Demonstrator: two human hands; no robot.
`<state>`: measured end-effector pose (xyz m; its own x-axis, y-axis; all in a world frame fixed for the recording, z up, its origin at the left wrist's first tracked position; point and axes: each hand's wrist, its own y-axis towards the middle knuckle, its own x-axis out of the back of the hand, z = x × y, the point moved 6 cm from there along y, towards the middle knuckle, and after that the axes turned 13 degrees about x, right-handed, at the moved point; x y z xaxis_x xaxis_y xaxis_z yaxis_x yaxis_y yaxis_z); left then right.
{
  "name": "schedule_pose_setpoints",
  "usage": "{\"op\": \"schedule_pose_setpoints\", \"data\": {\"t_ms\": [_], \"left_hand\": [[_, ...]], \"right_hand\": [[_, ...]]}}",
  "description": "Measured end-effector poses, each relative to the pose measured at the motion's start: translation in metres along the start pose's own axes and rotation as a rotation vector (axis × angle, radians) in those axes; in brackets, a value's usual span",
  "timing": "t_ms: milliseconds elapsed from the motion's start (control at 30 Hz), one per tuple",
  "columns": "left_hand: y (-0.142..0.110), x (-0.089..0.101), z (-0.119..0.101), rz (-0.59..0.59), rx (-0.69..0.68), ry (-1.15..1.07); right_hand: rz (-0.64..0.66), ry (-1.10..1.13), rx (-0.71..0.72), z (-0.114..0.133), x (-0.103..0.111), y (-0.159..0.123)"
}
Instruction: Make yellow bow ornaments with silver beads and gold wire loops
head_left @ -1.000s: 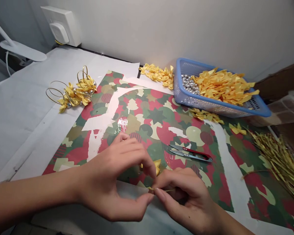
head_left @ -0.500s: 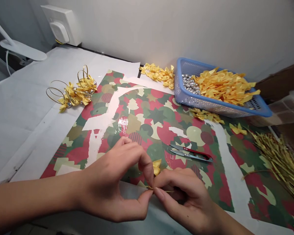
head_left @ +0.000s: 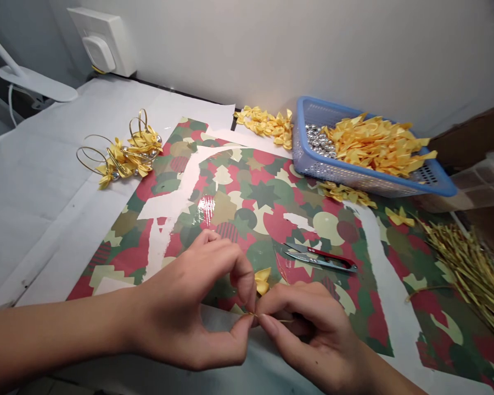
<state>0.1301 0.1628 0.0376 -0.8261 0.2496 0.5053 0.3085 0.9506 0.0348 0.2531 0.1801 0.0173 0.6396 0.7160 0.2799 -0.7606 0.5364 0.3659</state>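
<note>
Thumb and forefinger of my left hand (head_left: 206,307) pinch one end of a thin gold cord (head_left: 280,320) at the table's front edge. My right hand (head_left: 313,329) pinches the same cord right beside, fingertips almost touching the left ones; a short end sticks out behind its thumb. Just beyond the fingertips shows a yellow ribbon bow (head_left: 262,281), partly hidden by my hands. Whether it is joined to the cord I cannot tell. Thread snips (head_left: 321,258) with a red and a grey arm lie on the patterned sheet behind my right hand.
A blue basket (head_left: 374,184) holds yellow bows and silver beads. Loose bows (head_left: 265,126) lie by the wall. Finished looped bows with silver bells (head_left: 127,156) rest at left. A bundle of gold cords (head_left: 469,269) lies right, on the patterned sheet (head_left: 247,186). A lamp base (head_left: 41,85) stands far left.
Both hands keep their pinch. My left fingertips have shifted slightly left, and a little more of the cord shows between the two hands.
</note>
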Motion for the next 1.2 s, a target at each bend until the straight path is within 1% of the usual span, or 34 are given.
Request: {"op": "schedule_pose_setpoints", "data": {"t_ms": [133, 400, 567, 933, 1200], "left_hand": [[0.0000, 0.0002, 0.0001, 0.006, 0.000, -0.001], [-0.0007, 0.0004, 0.0015, -0.021, -0.013, -0.043], [0.0001, 0.0001, 0.0004, -0.005, -0.007, -0.025], [-0.0017, 0.0005, 0.0018, -0.031, -0.027, -0.055], [-0.0008, 0.0013, 0.0013, -0.041, -0.041, -0.057]], "right_hand": [[0.010, -0.023, -0.026, -0.0017, 0.0009, -0.0021], [0.001, -0.050, -0.026, -0.0012, 0.0044, -0.0010], [0.003, -0.045, -0.034, -0.0021, 0.0040, -0.0029], [0.007, -0.045, -0.040, -0.0033, 0.0030, -0.0034], [-0.007, -0.076, -0.042, -0.0018, 0.0066, -0.0026]]}}
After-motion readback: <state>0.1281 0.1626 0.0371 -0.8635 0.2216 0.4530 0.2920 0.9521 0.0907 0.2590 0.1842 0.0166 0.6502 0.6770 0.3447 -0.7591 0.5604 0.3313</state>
